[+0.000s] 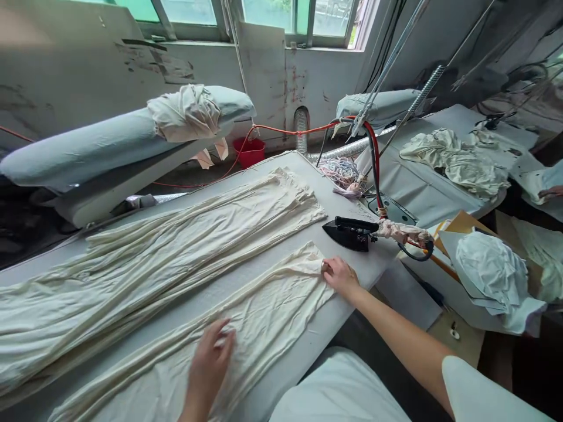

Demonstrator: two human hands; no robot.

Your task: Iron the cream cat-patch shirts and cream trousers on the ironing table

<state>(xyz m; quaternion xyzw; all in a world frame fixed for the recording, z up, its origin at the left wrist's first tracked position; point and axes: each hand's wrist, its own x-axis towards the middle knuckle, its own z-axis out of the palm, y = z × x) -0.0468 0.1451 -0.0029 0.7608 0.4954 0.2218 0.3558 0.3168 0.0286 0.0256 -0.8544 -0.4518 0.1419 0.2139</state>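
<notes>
A long cream garment leg (272, 310), wrinkled, lies across the near part of the padded ironing table (292, 363). At its far right end, my right hand (341, 276) pinches the hem edge between thumb and fingers. My left hand (210, 360) hovers over or rests lightly on the middle of this cloth, fingers loosely bent and apart; contact is hard to make out. Beyond it a second long cream garment leg (193, 240) is spread in folds; whether both join is out of view. A black iron (349, 233) sits on the table just past my right hand.
Red and black hoses (373, 158) run from the iron. A padded sleeve board (109, 143) with a bunched cloth (185, 114) stands behind. Tangled cords (341, 171) lie at the back corner. Right are a box with white cloth (492, 269) and another table with garments (457, 161).
</notes>
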